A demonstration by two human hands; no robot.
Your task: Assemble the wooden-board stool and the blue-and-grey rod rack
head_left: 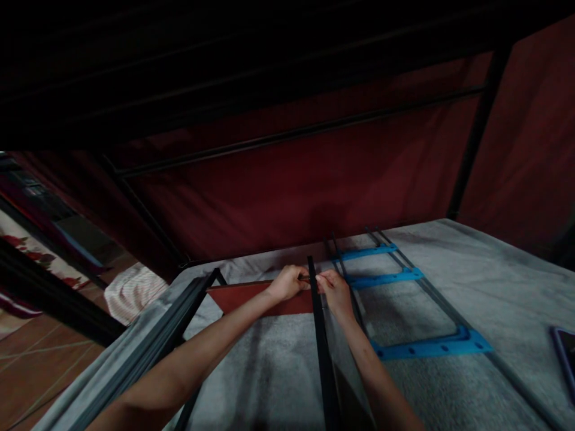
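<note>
My left hand (286,283) is closed in a pinch at the left side of an upright-edged black bar (321,341). On the bar's other side my right hand (333,286) is closed too, its fingertips against the bar. Whatever small piece the fingers of either hand grip is too dark and small to name. A reddish-brown board (251,299) spans from the black bar to a dark grey frame side (166,335) at the left, passing under my left wrist.
Right of my hands, blue brackets (431,347) join thin grey rods (442,308) on a grey cloth (507,281). A phone-like dark object (563,356) lies at the right edge. Dark red fabric (305,197) hangs behind. A striped cloth (135,293) is at the left.
</note>
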